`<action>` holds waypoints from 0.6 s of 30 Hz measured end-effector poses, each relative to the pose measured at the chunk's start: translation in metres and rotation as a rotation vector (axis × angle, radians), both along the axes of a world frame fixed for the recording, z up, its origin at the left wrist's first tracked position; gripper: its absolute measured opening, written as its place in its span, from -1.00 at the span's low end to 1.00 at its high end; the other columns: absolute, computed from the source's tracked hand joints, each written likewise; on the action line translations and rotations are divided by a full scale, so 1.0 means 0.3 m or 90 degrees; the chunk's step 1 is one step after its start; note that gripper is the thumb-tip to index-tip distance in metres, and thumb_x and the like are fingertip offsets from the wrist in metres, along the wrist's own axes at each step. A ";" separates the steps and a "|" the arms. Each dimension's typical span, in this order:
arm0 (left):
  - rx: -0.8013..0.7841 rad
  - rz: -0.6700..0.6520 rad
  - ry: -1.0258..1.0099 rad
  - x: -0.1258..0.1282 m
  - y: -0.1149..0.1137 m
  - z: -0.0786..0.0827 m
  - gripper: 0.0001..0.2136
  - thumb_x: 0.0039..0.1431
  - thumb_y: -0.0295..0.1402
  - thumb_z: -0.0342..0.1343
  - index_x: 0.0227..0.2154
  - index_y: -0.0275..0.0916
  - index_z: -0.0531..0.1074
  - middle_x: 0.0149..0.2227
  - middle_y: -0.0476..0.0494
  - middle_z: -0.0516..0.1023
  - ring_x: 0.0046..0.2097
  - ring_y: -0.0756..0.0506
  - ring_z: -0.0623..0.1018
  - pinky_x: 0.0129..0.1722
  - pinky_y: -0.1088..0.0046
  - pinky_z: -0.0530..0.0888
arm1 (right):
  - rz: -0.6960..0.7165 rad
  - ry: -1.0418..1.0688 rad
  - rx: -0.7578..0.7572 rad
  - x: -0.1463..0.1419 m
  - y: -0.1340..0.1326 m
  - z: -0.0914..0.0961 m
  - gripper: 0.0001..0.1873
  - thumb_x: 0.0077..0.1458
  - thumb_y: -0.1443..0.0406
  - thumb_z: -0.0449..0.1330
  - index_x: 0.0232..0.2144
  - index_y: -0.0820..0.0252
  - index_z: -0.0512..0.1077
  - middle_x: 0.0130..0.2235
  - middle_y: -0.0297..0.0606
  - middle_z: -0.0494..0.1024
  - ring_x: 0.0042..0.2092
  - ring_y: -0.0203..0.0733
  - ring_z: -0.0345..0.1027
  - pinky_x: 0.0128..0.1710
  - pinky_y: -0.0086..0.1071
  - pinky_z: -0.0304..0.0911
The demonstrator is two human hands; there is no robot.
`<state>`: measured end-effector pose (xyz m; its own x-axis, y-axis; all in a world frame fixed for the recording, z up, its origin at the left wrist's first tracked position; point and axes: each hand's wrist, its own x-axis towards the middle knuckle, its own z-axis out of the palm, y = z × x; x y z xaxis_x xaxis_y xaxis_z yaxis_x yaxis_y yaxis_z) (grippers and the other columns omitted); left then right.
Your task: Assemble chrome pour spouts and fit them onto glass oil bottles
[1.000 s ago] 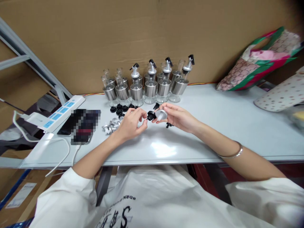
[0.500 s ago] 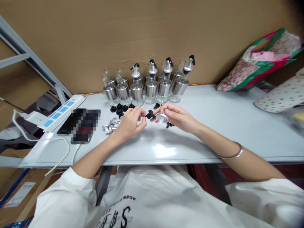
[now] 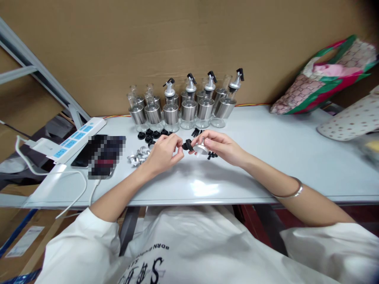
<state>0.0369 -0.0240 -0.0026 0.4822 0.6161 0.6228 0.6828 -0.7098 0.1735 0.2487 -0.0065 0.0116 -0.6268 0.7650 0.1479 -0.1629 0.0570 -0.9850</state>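
Observation:
My left hand (image 3: 166,153) pinches the narrow end of a ribbed black stopper (image 3: 187,145) above the table. My right hand (image 3: 220,146) holds a silver pourer cap (image 3: 201,149) in its fingers, its white underside stem pointing down. The stopper and the cap are side by side, and right fingertips reach behind the stopper. Left of my left hand lie several silver pourer parts (image 3: 138,157) in a heap. Several black stoppers (image 3: 149,133) sit just behind them. Small black pieces (image 3: 212,155) lie under my right hand, with black levers (image 3: 196,132) behind it.
Several glass and steel bottles (image 3: 188,109) stand in rows at the back, some with pourers fitted. To the left are a power strip (image 3: 79,138), phones (image 3: 106,157) and a white cable (image 3: 84,182). A patterned bag (image 3: 319,79) and a dotted white cylinder (image 3: 346,118) stand right.
The black stopper has turned between the hands, showing its wide round end more toward the cap. The silver cap has dipped slightly. Both hands stay almost in place.

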 end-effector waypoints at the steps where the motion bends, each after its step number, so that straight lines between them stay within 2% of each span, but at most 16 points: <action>1: 0.009 0.002 0.000 0.000 0.001 -0.001 -0.93 0.07 -0.51 -0.06 -0.43 -0.22 0.20 -0.51 0.03 0.34 -0.46 0.00 0.34 -0.33 0.45 0.29 | -0.013 -0.004 0.015 0.001 0.001 -0.001 -0.71 0.01 0.06 0.25 -0.39 0.17 0.42 -0.21 -0.25 0.51 -0.23 -0.21 0.43 -0.16 -0.29 0.30; 4: 0.037 0.011 -0.003 -0.001 0.003 -0.004 -0.93 0.07 -0.52 -0.08 -0.43 -0.22 0.20 -0.50 0.01 0.35 -0.47 0.00 0.33 -0.34 0.44 0.29 | -0.079 0.002 0.050 0.005 0.013 -0.006 -0.72 -0.02 0.06 0.27 -0.42 0.14 0.44 -0.28 -0.31 0.49 -0.32 -0.29 0.37 -0.26 -0.37 0.30; 9: 0.045 0.019 -0.012 -0.001 0.002 -0.005 -0.91 0.05 -0.53 -0.09 -0.43 -0.21 0.18 -0.49 -0.01 0.35 -0.47 -0.01 0.32 -0.34 0.42 0.29 | -0.173 0.035 0.055 0.015 0.039 -0.018 -0.74 -0.05 0.07 0.30 -0.41 0.12 0.45 -0.54 -0.43 0.41 -0.50 -0.36 0.27 -0.39 -0.42 0.26; 18: 0.058 0.044 -0.027 0.001 0.006 -0.011 -0.90 0.02 -0.54 -0.09 -0.43 -0.20 0.16 -0.48 -0.01 0.34 -0.45 -0.02 0.32 -0.33 0.42 0.30 | -0.160 0.005 0.050 0.008 0.041 -0.029 -0.77 -0.06 0.13 0.32 -0.41 0.16 0.49 -0.47 -0.35 0.53 -0.41 -0.29 0.40 -0.32 -0.37 0.30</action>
<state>0.0371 -0.0222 -0.0059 0.4131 0.5870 0.6963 0.7235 -0.6759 0.1405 0.2510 0.0058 0.0030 -0.4173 0.8824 0.2176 -0.1423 0.1731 -0.9746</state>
